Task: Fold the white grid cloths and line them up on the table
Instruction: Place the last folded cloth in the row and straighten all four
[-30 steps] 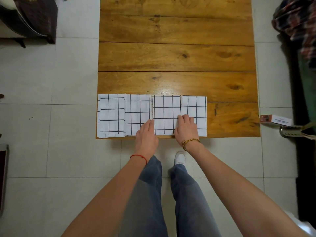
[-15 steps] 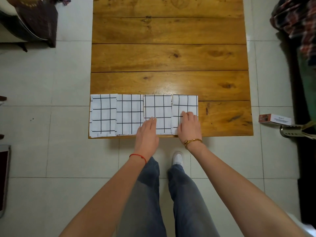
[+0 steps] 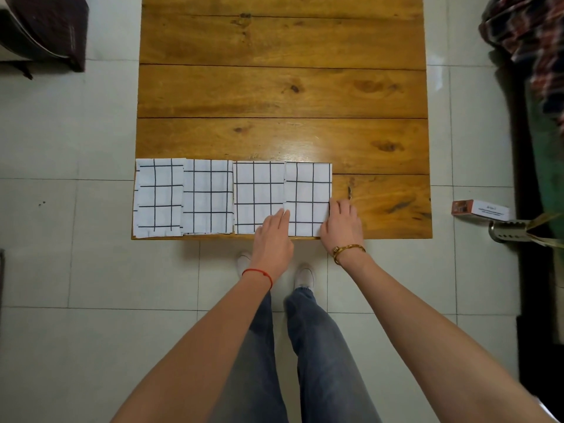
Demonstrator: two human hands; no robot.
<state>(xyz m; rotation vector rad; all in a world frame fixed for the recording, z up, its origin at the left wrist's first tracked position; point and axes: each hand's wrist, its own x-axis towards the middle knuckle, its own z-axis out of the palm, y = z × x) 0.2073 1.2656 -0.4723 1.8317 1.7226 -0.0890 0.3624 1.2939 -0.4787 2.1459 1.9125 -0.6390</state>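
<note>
Several folded white grid cloths lie side by side in a row along the near edge of the wooden table (image 3: 305, 96). The rightmost cloth (image 3: 308, 190) sits between my two hands. My left hand (image 3: 273, 236) lies flat, fingers together, on the seam between that cloth and the one to its left (image 3: 258, 190). My right hand (image 3: 341, 227) rests flat against the rightmost cloth's right edge, partly on bare wood. Two more cloths, the leftmost (image 3: 158, 196) and its neighbour (image 3: 209, 196), fill the left end, overlapping slightly. Neither hand grips anything.
A small red and white box (image 3: 480, 209) lies on the tiled floor right of the table, beside a metal fitting (image 3: 509, 230). Dark furniture (image 3: 45, 29) stands at the far left. Patterned fabric (image 3: 531, 41) hangs at the far right. My legs and shoes are below the table edge.
Both hands have slid rightward along the row. The left hand went from the second and third cloths' seam to the third and fourth's; the right hand moved off the rightmost cloth to its right edge.
</note>
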